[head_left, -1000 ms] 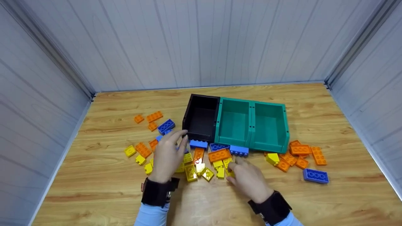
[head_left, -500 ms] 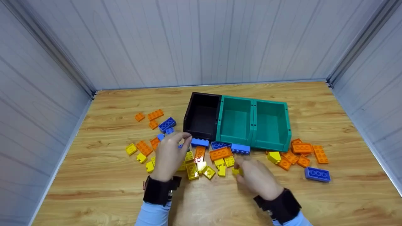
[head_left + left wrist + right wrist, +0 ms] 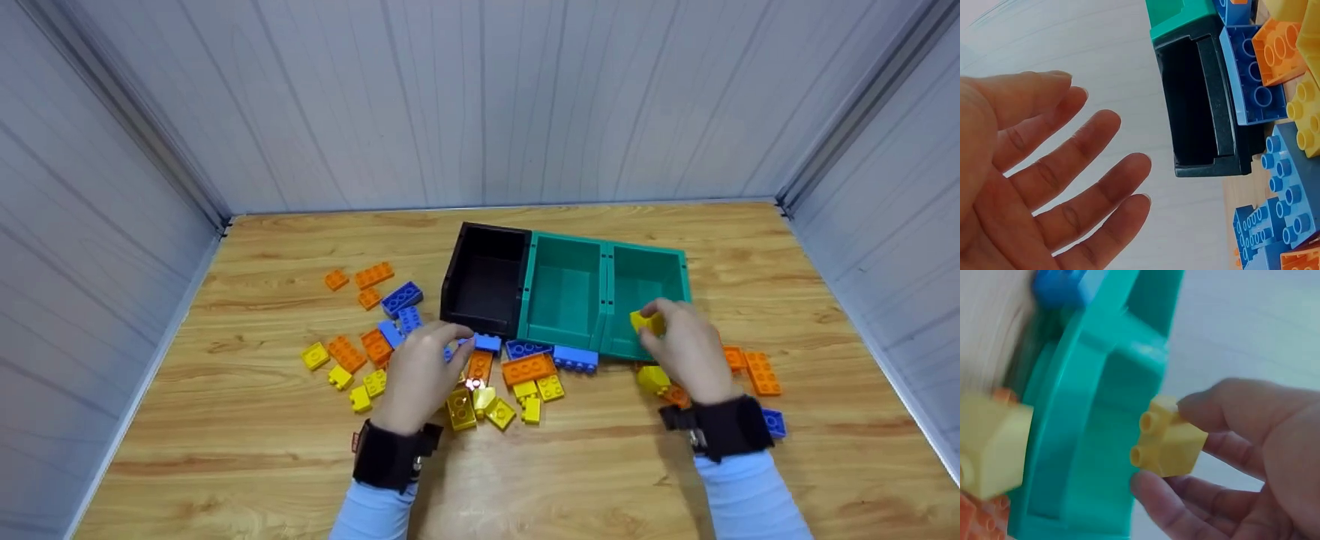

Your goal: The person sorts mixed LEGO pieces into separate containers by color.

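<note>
A light wood-grain tabletop (image 3: 247, 465) spreads across the lower part of the head view, its yellowish-brown grain running mostly from side to side. Pale grey panelled walls enclose it on three sides: a back wall (image 3: 480, 105) with upright darker grey lines, a left wall (image 3: 90, 262) and a right wall (image 3: 892, 217), both streaked with slanting lines. A grey corner strip (image 3: 124, 127) marks the left rear corner, and a matching strip (image 3: 862, 105) the right. Light is soft, leaving a faint sheen at the tabletop's front centre.
</note>
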Demonstrator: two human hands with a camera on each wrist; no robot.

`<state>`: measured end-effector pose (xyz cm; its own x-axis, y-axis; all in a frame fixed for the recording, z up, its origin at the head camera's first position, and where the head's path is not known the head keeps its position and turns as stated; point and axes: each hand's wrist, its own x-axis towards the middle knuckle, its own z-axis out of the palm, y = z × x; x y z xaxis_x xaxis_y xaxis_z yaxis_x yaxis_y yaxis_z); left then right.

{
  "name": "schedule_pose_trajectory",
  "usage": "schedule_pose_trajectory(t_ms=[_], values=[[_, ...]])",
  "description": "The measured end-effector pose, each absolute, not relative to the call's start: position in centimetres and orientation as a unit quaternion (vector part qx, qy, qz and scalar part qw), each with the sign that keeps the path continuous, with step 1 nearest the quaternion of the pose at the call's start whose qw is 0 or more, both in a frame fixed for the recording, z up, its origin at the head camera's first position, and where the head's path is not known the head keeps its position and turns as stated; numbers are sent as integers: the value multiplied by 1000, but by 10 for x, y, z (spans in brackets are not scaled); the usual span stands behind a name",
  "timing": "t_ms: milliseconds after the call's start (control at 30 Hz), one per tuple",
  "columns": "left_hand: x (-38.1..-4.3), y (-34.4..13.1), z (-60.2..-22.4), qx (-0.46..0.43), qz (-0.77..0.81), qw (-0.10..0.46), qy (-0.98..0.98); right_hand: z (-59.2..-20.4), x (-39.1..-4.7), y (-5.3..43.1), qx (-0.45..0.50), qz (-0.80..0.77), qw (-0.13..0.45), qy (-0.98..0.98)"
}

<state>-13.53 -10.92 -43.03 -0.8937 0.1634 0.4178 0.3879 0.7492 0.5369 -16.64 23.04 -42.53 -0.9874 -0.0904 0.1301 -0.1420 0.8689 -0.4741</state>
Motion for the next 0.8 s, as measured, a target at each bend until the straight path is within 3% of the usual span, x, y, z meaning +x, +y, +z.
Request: schedule_pose_trajectory(t_ms=[200,533,633,800], values=[[-134,-109,-430,-151,-314,169,-922,-438,-199,236,65,229,55,-970],[-133,-111,-428,-148,-313,172,-922,-455,-226,230,51,199,-41,-978],[-134,-111,-429,-147,-314,166,-923,-451,-220,233,72,208,-8,-975],[-136,-113,-431,-138,-321,153,-924,-438,-198,243,79,243,111,-960]])
